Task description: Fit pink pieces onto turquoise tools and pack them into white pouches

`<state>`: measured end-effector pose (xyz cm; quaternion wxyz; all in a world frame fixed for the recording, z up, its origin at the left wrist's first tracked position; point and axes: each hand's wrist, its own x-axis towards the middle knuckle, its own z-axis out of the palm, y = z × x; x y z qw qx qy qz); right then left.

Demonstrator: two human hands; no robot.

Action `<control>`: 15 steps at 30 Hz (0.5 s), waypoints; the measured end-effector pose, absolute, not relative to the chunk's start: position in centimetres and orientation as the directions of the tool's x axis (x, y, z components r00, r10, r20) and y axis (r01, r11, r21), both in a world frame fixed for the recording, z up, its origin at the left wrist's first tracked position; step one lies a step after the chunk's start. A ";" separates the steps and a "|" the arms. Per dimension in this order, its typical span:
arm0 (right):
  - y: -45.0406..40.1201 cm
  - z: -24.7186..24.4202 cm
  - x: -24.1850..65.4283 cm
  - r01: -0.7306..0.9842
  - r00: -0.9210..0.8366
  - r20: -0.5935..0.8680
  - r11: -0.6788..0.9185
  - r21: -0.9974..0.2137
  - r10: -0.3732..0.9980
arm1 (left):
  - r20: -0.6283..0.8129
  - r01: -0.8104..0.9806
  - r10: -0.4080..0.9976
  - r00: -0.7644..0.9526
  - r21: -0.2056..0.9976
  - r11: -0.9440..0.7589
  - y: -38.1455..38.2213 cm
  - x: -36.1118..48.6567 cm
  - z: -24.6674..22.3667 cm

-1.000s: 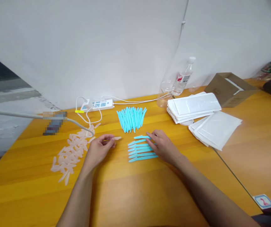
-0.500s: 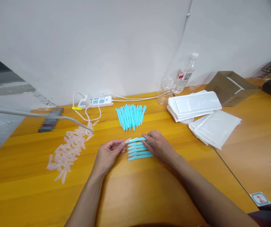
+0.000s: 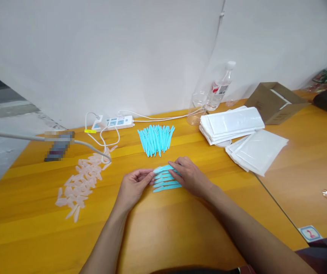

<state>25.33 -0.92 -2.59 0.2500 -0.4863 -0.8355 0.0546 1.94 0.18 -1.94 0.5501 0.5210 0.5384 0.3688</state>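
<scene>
Several light-blue eyebrow razors lie side by side in a row in front of me, tips pointing left. My left hand is closed, thumb and fingers pinched at the tip of the farthest razor, where a small translucent cap sits over the blade end. My right hand grips that razor's handle between thumb and fingers, hiding the handle ends of the row. Beyond my hands is a pile of blue razors. To the left lies a spread of pale translucent caps.
A white power strip with cables lies along the wall; a grey cable crosses at left near a blurred phone-like object. White plastic packs, a bottle, a clear cup and a cardboard box stand at right.
My left hand has moved slightly right towards my right hand, and the translucent cap has slid further onto the farthest razor's tip. The view has shifted a little.
</scene>
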 end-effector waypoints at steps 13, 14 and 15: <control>-2.0 1.0 28.1 0.652 -0.517 0.126 0.485 -0.583 0.847 | 0.083 0.583 0.808 0.584 0.649 -0.488 -1.9 0.2 0.2; -1.8 0.9 28.3 0.674 -0.479 0.138 0.464 -0.575 0.867 | 0.067 0.609 0.803 0.592 0.615 -0.500 -2.0 0.3 0.3; -1.6 0.8 28.5 0.697 -0.440 0.149 0.441 -0.565 0.886 | 0.052 0.631 0.800 0.598 0.584 -0.510 -2.0 0.3 0.4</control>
